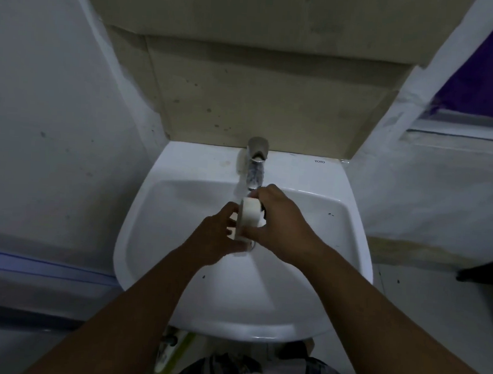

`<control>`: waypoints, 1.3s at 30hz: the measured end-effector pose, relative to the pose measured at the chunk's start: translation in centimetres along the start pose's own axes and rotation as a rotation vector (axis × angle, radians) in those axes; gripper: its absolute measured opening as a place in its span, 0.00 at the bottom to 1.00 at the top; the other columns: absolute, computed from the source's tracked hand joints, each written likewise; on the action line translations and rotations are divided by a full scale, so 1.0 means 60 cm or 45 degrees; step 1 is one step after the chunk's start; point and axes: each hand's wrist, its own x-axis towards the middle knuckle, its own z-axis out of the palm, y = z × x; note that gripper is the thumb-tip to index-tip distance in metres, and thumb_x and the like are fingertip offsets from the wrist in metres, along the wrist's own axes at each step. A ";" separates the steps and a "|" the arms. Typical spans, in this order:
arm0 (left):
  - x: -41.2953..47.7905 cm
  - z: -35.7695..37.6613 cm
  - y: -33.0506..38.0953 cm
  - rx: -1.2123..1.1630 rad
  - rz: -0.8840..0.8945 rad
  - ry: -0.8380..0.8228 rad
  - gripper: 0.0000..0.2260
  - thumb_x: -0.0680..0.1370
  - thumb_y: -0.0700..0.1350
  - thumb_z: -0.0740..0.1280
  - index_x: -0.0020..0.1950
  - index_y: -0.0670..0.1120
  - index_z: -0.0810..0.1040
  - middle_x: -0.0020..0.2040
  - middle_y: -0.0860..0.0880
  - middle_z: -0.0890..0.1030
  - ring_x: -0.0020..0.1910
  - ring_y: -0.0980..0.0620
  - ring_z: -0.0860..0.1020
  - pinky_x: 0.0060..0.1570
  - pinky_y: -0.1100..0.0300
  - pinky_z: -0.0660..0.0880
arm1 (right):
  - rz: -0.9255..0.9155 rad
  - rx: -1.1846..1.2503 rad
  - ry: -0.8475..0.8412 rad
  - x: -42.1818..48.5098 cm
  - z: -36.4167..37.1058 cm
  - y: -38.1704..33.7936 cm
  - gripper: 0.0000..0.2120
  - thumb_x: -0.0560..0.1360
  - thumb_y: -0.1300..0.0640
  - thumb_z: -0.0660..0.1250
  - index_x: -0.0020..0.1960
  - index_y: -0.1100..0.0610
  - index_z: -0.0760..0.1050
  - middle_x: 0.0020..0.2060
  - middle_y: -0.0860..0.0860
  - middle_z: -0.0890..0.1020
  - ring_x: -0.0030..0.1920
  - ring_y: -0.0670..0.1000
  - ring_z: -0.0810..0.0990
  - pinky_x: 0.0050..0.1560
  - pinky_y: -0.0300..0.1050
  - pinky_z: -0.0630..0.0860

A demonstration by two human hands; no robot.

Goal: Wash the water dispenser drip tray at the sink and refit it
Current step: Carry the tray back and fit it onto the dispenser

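Observation:
A small white drip tray (pixel 249 217) is held on edge over the middle of the white sink (pixel 172 293), just below the chrome tap (pixel 257 152). Water runs from the tap down behind the tray. My left hand (pixel 216 237) grips the tray's lower left side with curled fingers. My right hand (pixel 281 222) wraps over its right side, with the thumb on the near face and the fingertips at the top by the water stream. The far face of the tray is hidden.
The sink is fixed to a beige tiled wall panel (pixel 261 99), with pale walls close on both sides. A window ledge (pixel 465 130) lies to the upper right. A pipe and bottle-like items (pixel 173 349) stand on the floor under the basin.

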 end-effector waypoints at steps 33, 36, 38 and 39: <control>0.009 0.054 0.029 -1.225 -0.435 0.332 0.11 0.81 0.49 0.64 0.56 0.42 0.80 0.52 0.40 0.82 0.48 0.45 0.83 0.54 0.51 0.80 | 0.464 0.129 -0.279 -0.057 -0.079 0.123 0.30 0.71 0.33 0.66 0.68 0.49 0.71 0.56 0.49 0.79 0.52 0.48 0.80 0.54 0.45 0.76; 0.021 0.078 0.068 -1.132 -0.380 0.259 0.14 0.81 0.49 0.65 0.60 0.40 0.76 0.54 0.39 0.83 0.47 0.46 0.84 0.48 0.53 0.81 | 0.425 0.199 -0.294 -0.042 -0.098 0.112 0.28 0.75 0.36 0.63 0.72 0.46 0.67 0.58 0.49 0.79 0.53 0.48 0.79 0.54 0.42 0.75; 0.032 0.093 0.099 -1.112 -0.327 0.207 0.17 0.81 0.49 0.65 0.64 0.39 0.74 0.57 0.39 0.83 0.49 0.46 0.85 0.47 0.55 0.81 | 0.380 0.235 -0.260 -0.035 -0.115 0.111 0.26 0.77 0.40 0.64 0.72 0.45 0.68 0.59 0.50 0.79 0.53 0.48 0.80 0.55 0.42 0.76; 0.039 0.101 0.115 -1.097 -0.288 0.178 0.17 0.81 0.49 0.64 0.65 0.39 0.74 0.57 0.39 0.83 0.50 0.45 0.84 0.48 0.55 0.81 | 0.364 0.226 -0.222 -0.033 -0.128 0.113 0.23 0.77 0.43 0.65 0.71 0.46 0.70 0.58 0.50 0.80 0.52 0.48 0.80 0.54 0.42 0.76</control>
